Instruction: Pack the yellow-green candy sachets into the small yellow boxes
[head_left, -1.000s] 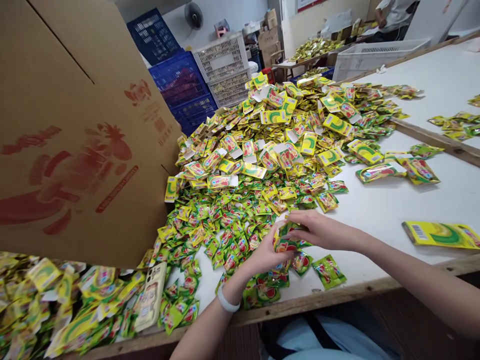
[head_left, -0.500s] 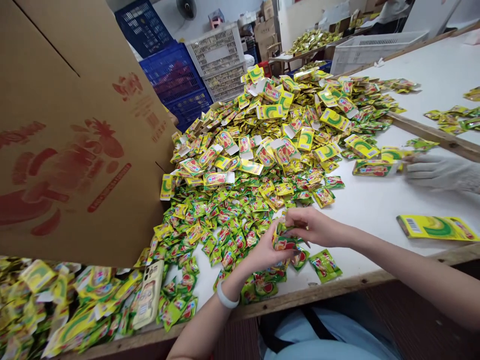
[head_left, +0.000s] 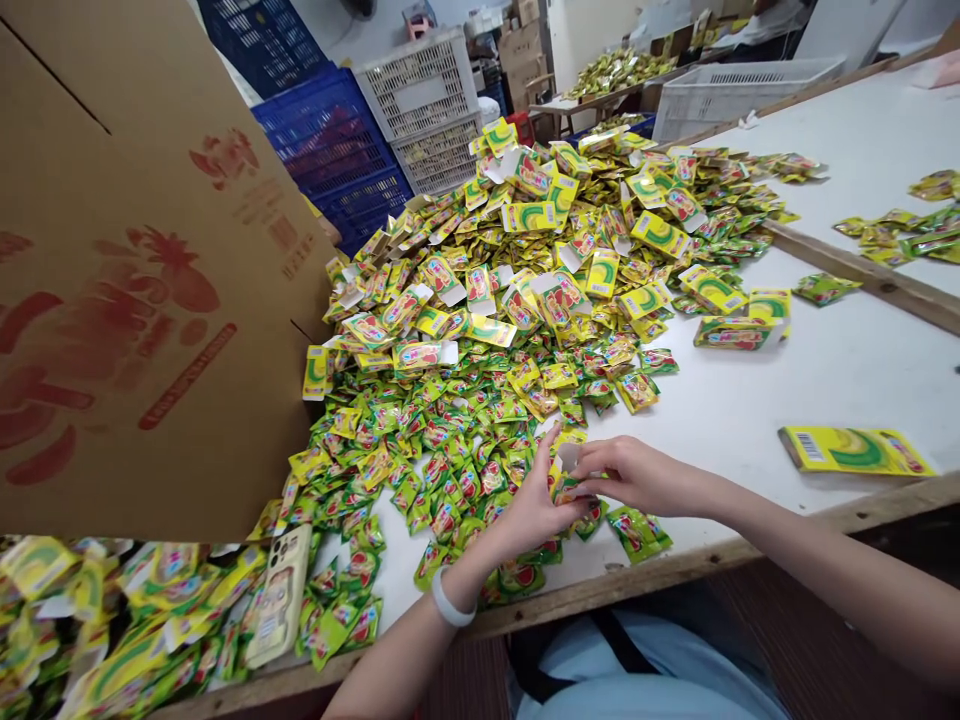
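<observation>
A brown cardboard carton (head_left: 157,290) bears red fruit prints and lettering, mostly too blurred to read. Near the front edge of the white, wood-rimmed surface (head_left: 750,400), the left hand (head_left: 536,505) clasps a small yellow-and-green cardboard box (head_left: 570,457); the right hand (head_left: 626,475) curls at its white flap, its grip unclear. Rightward, white surface stretches to a flat yellow box (head_left: 859,451), barcode showing.

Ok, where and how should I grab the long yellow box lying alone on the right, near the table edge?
Likely best with the right hand, from above: pinch the long yellow box at mid-length, thumb on the near long side, fingers on the far one. It lies flat, its long sides running roughly left to right, with nothing touching it.
</observation>
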